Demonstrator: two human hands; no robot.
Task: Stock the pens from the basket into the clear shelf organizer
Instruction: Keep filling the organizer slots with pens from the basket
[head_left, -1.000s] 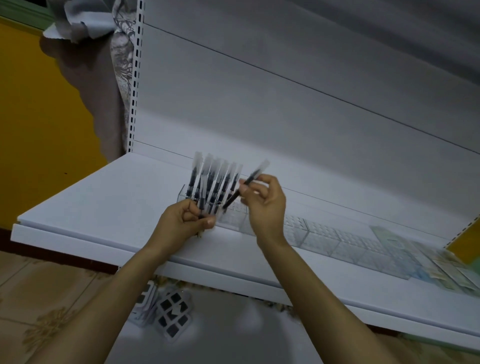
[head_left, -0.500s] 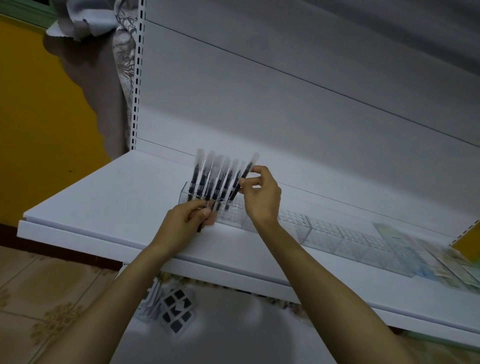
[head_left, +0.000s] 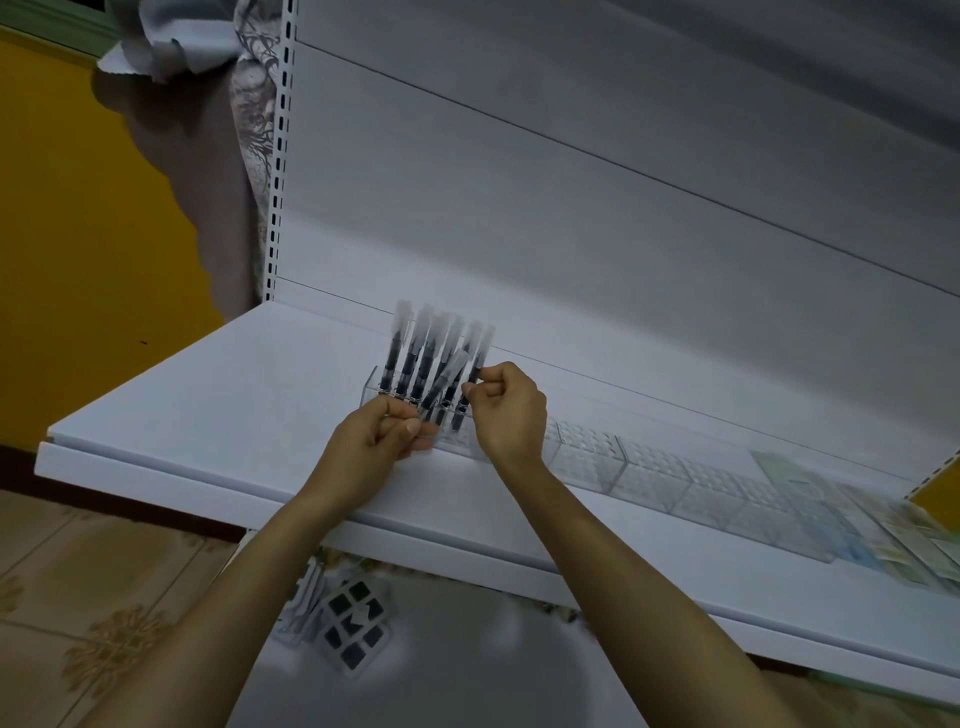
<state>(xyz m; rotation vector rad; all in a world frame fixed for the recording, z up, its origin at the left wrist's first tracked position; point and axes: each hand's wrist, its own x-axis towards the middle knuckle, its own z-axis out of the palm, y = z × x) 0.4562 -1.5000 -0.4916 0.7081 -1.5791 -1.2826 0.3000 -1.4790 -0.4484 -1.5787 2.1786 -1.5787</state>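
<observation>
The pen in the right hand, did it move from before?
Yes. The pen, pinched by the right hand, tipped upright into the clear organizer at the row's right end.

White shelf board: bare stretch left of the long clear plastic organizer, open from the front edge and from above. Black pens with frosted caps stand packed in the organizer's left end. Left hand and right hand, each pinching a pen, crowd its front there. Cells further right lie uncovered. White back panel closes the rear. Flat pale packets fill the shelf's far right.
</observation>
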